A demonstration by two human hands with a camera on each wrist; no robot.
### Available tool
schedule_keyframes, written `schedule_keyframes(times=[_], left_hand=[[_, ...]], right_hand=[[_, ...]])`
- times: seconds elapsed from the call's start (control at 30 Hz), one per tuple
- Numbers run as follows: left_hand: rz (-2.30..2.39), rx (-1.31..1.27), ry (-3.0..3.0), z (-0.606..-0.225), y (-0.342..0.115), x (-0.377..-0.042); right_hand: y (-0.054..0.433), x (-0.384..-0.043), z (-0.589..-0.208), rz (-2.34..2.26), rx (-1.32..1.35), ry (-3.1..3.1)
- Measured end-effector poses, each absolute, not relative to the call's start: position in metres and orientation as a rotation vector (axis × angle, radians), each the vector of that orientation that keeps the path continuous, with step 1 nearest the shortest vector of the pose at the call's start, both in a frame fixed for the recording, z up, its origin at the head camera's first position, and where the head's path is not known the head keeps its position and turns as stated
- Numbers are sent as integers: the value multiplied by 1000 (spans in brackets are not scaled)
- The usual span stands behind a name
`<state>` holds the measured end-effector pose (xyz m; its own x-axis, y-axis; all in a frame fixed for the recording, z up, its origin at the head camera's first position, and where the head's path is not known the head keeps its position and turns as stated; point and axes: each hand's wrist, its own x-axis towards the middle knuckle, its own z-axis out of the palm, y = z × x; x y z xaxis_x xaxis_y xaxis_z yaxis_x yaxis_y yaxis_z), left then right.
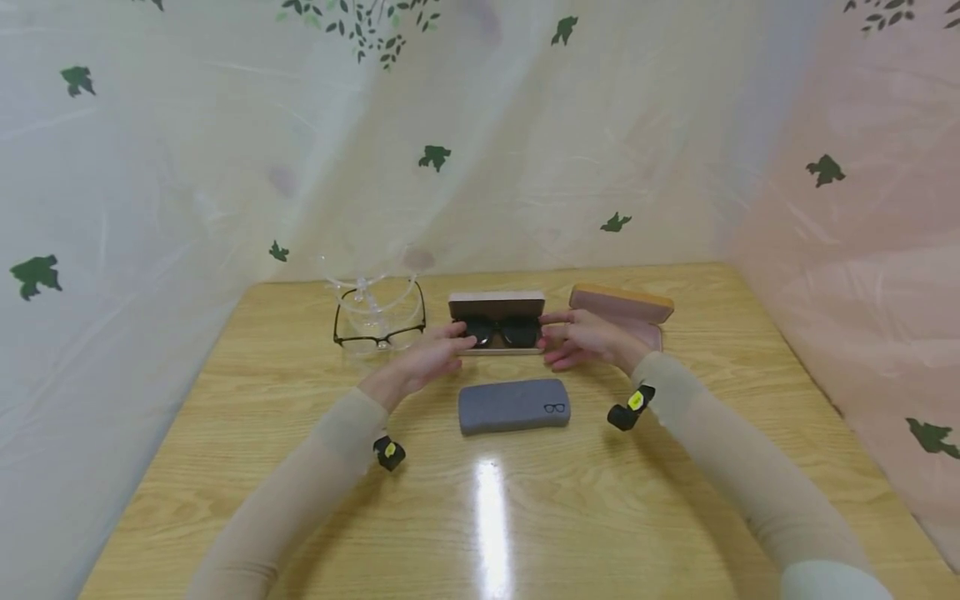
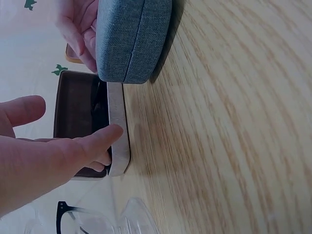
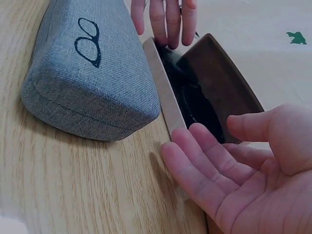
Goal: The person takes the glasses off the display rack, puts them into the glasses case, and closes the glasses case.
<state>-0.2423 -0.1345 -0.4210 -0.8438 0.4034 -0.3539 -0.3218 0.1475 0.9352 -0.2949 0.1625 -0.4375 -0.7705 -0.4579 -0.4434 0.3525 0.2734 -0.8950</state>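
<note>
Dark sunglasses (image 1: 519, 332) lie inside an open glasses case (image 1: 497, 296) with a brown lining and a pale outside, its lid standing up at the back. My left hand (image 1: 423, 360) is at the case's left end, fingers extended over the front rim by the left lens. At the right end, my right hand (image 1: 588, 337) has its palm turned up and relaxed fingers right beside the case wall. In the right wrist view, the fingertips (image 3: 199, 130) overlap the rim near the sunglasses. A closed grey fabric case (image 1: 513, 406) with a glasses print lies in front.
Black-framed glasses (image 1: 363, 339) rest by a clear plastic stand (image 1: 367, 302) at the back left. Behind my right hand stands another open case (image 1: 626, 302), orange outside and pink inside. A leaf-patterned curtain (image 1: 510, 167) encloses the wooden table (image 1: 570, 517) at the back and sides.
</note>
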Motion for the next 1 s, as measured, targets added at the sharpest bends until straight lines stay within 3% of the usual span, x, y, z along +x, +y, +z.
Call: schedule_keyframes(times=[1.0], left_hand=[[1712, -9, 1925, -412, -140, -245]], right_hand=[[156, -302, -424, -1662, -65, 1922]])
